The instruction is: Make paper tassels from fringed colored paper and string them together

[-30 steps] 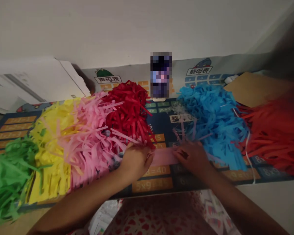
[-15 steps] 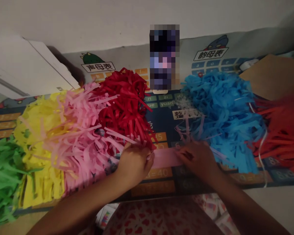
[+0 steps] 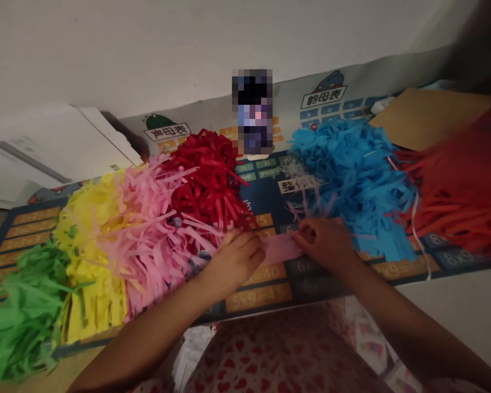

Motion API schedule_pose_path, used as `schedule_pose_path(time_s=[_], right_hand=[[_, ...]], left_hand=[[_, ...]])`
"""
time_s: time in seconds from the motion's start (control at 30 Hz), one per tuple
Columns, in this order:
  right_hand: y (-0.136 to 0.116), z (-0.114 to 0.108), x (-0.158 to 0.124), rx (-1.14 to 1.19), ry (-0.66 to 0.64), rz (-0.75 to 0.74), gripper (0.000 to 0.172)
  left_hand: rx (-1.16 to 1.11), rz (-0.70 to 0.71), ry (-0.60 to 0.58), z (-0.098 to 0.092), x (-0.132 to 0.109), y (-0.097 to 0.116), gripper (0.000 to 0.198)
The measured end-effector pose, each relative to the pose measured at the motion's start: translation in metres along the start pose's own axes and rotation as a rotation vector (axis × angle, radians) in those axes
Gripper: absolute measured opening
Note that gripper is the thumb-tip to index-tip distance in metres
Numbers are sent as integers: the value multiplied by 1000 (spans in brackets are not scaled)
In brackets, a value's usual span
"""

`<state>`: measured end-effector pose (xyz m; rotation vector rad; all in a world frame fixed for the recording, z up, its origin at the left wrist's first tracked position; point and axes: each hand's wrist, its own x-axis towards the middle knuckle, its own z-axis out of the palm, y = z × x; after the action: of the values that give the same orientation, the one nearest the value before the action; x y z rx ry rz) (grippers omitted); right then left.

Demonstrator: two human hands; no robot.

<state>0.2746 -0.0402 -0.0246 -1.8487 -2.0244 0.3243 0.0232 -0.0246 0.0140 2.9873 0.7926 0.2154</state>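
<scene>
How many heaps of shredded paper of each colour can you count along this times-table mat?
Green heap: 1
Yellow heap: 1
Pink heap: 1
Dark red heap: 1
Blue heap: 1
Orange-red heap: 1
Total: 6

A short, flat pink paper strip [image 3: 281,248] (both ends hidden), slightly tilted

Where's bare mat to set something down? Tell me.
Bare mat shows between the red pile and the blue pile, above the pink strip, and along the front edge, below the left hand and right hand. Crowded: the left run of green, yellow and pink shreds, and the orange-red pile at right.
</scene>
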Motion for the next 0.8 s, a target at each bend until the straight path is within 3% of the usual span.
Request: schedule_pose_path(time_s=[0.13, 0.2, 0.3, 0.4, 0.5, 0.63, 0.7, 0.8], right_hand=[[-3, -18, -4, -93, 146, 33, 23], [-15, -29, -14, -143, 176, -71, 37], [-41, -36, -34, -103, 48, -307, 50], [-54, -24, -47, -45, -42, -466, 43], [-38, -15, -50, -49, -97, -562, 37], [2, -35, -43, -127, 0, -372, 29], [7, -47, -39, -134, 66, -340, 22], [-10, -42, -34, -102, -33, -578, 19]], left_hand=[[66, 80, -156, -5, -1, 0, 24], [85, 67, -182, -8, -2, 1, 21], [93, 33, -194, -12, -3, 4, 20], [95, -6, -203, -15, -7, 7, 23], [104, -6, -215, -16, -13, 10, 26], [73, -16, -169, -17, -22, 15, 28], [42, -42, -145, -19, -20, 19, 26], [47, -95, -168, -22, -9, 24, 24]])
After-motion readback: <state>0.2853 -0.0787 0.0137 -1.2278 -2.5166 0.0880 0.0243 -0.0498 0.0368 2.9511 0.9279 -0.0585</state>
